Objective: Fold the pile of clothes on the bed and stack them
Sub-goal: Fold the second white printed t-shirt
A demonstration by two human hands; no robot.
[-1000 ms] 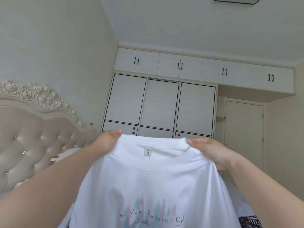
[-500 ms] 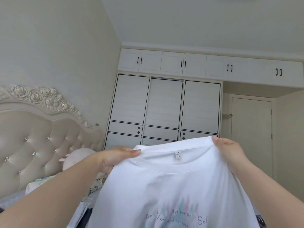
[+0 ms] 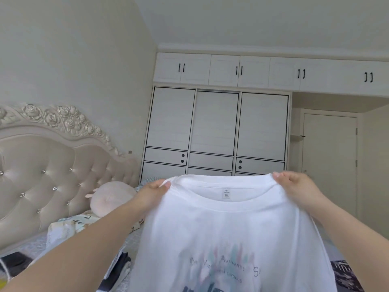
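Two hands hold one white T-shirt (image 3: 227, 234) up in the air over the bed (image 3: 31, 247), and the grip explains itself: the left hand (image 3: 150, 196) pinches the shoulder seam on one side of the collar, the right hand (image 3: 294, 189) curls round the seam on the other, so the cloth hangs straight down and its creases fall out before any fold is made. The neck label (image 3: 226, 194) faces the person, and faint printed lettering shows through lower on the front. I judge this to be the spreading-out step, with the folding of this shirt not yet begun; the shirt would next need a flat stretch of bed to lie on. That may be the trouble. Below the left arm lie dark garments (image 3: 121, 268), loosely heaped, and a patterned cloth (image 3: 69, 225) lies crumpled nearer the tufted headboard (image 3: 52, 171), with a pale plush toy (image 3: 111, 198) beside it. The hanging shirt hides the bed right under it, so I cannot tell whether room is free there. Behind stands a white wardrobe (image 3: 216, 127).
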